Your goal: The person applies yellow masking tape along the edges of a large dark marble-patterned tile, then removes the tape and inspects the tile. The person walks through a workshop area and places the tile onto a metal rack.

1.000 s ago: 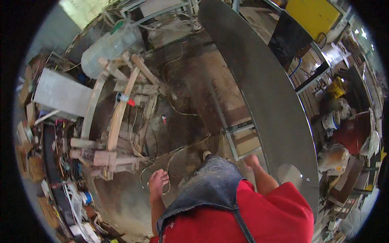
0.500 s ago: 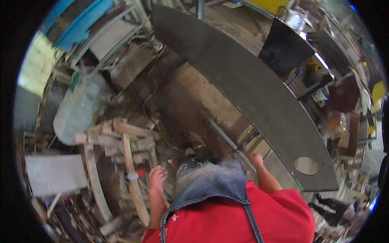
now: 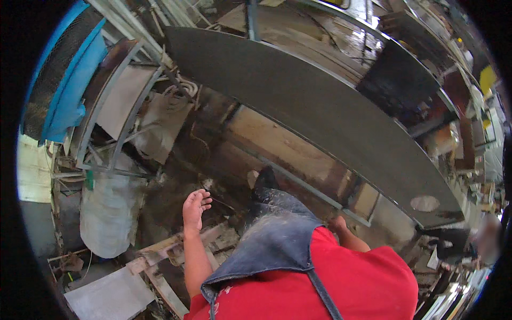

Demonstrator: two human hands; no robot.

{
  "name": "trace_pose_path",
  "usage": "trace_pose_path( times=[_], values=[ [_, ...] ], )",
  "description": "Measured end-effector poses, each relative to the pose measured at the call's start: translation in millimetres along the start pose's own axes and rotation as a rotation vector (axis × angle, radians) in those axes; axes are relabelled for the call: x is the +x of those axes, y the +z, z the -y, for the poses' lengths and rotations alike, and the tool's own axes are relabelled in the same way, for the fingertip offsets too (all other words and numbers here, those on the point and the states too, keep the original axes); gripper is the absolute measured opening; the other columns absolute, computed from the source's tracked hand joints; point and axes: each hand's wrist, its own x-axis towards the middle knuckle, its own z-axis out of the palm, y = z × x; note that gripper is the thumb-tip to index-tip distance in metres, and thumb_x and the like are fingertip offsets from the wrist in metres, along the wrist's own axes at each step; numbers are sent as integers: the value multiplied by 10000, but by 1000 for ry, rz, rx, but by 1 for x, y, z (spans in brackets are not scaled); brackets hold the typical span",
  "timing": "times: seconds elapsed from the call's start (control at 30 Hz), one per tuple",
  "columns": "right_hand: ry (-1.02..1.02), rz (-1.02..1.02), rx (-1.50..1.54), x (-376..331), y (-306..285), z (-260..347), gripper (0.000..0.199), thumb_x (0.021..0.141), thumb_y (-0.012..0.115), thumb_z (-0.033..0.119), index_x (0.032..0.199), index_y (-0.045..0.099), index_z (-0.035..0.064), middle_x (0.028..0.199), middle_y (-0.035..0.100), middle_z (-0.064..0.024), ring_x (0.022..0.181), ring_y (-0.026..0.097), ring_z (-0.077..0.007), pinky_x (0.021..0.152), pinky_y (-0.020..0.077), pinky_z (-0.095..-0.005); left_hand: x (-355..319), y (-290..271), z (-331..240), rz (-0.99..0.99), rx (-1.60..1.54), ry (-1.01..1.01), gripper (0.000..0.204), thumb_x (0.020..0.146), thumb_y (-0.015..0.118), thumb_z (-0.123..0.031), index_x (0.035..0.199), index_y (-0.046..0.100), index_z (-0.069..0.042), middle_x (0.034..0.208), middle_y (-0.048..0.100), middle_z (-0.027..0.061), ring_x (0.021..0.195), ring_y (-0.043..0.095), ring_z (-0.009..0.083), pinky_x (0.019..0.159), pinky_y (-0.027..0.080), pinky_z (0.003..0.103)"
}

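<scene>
My left hand [image 3: 196, 209] is raised over the dark floor. Its fingers are loosely curled and apart, with nothing in them. My right hand [image 3: 337, 224] hangs low beside the dusty blue apron [image 3: 277, 229], partly behind my red sleeve; its fingers are too small and blurred to read. Nearest to it is the metal frame [image 3: 304, 184] under a long dark grey countertop [image 3: 298, 101]. That slab has one curved edge and an oval cutout [image 3: 425, 203] at its right end. Neither hand touches it.
Wooden pallet pieces [image 3: 160, 277] and a pale flat panel [image 3: 109, 296] lie at lower left. Behind them stand a plastic-wrapped bundle [image 3: 109, 213] and a metal rack [image 3: 125, 101]. A dark panel [image 3: 397, 80] is beyond the slab. Another person [image 3: 453, 242] is at far right.
The view has swung and moved forward, so the pallet pieces now sit lower and the slab lies flatter across. My left hand has risen and moved slightly left.
</scene>
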Motion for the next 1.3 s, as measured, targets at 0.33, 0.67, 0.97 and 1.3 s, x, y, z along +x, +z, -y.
trace_pose_path(
  times=[0.33, 0.67, 0.97, 1.3],
  values=[
    [29, -230, 1288, 237, -376, 198, 150, 914, 601, 126, 978, 649, 0, 784, 642, -53, 686, 618, -164, 573, 497, -312, 57, -127, -68, -344, -224, -14, 271, 981, 584, -230, 1174, 606, -42, 1054, 686, 107, 879, 668, 225, 736, 543, 361],
    [91, -333, 1486, 311, -439, 295, 155, 924, 609, 130, 1002, 653, 4, 749, 624, -40, 588, 567, -115, 503, 452, -269, 259, -153, -162, -169, -207, -99, 252, 1014, 549, -245, 1168, 595, -50, 1023, 682, 97, 862, 661, 225, 734, 541, 372],
    [561, -478, 2099, 344, -473, 386, 226, 919, 644, 212, 1052, 653, 29, 879, 686, -96, 711, 653, -195, 586, 537, -316, 496, -193, -317, 174, 44, -25, 227, 1013, 550, -266, 1124, 621, -80, 1021, 681, 46, 883, 653, 189, 768, 524, 345],
    [641, -726, 2356, 332, -552, 470, 213, 942, 626, 222, 1078, 638, 59, 884, 680, -60, 781, 669, -198, 658, 543, -335, 609, -143, -420, 467, 87, -5, 250, 1019, 542, -268, 1144, 628, -69, 1042, 691, 72, 903, 656, 201, 806, 527, 363]
  ],
)
